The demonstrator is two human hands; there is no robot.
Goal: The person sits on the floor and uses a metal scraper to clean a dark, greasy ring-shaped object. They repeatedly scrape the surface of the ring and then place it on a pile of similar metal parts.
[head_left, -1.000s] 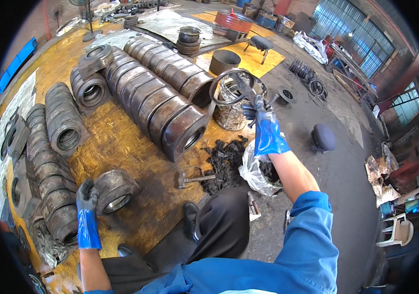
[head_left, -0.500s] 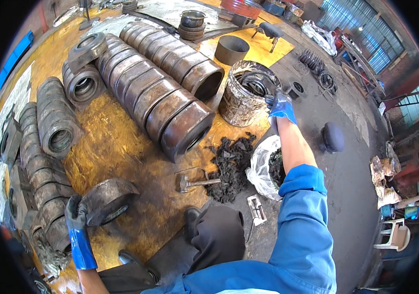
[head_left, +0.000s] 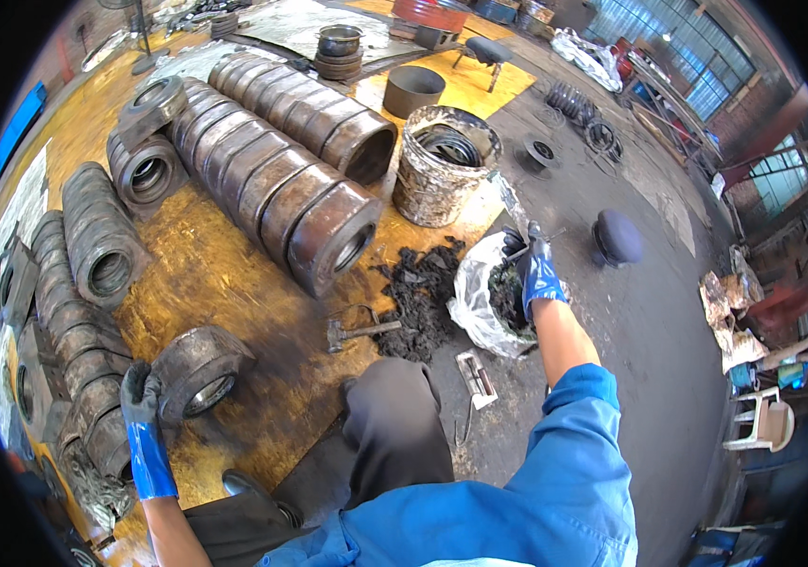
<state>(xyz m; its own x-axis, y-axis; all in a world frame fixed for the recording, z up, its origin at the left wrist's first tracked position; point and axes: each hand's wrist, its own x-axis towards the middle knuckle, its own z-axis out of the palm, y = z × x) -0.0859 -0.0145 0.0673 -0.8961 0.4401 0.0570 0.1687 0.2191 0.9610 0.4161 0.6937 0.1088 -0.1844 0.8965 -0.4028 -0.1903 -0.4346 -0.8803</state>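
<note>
A heavy, dark metal ring (head_left: 198,357) stands tilted on the yellow floor sheet at the left. My left hand (head_left: 139,389), in a blue glove with dark, soiled fingers, is closed at the ring's left edge. Over at the right, my gloved right hand (head_left: 537,265) is closed round a long, flat, pale blade-like tool (head_left: 512,202) that points up toward the bucket. This hand is above the right side of a white plastic bag (head_left: 468,304) with dark scraps in it. A grimy bucket (head_left: 411,194) holding black rings stands beyond the bag.
Rows of dark metal rings (head_left: 262,170) lie at the far left. A hammer (head_left: 357,333) lies beside a heap of black shreds (head_left: 418,302). Nearer me is a pale tray-like piece (head_left: 477,380). A dark round stool (head_left: 618,237) stands at the right.
My right hand has come back from the bucket's rim to above the bag, with the blade-like tool now showing. My left hand stays at the ring. The whole view has shifted slightly.
</note>
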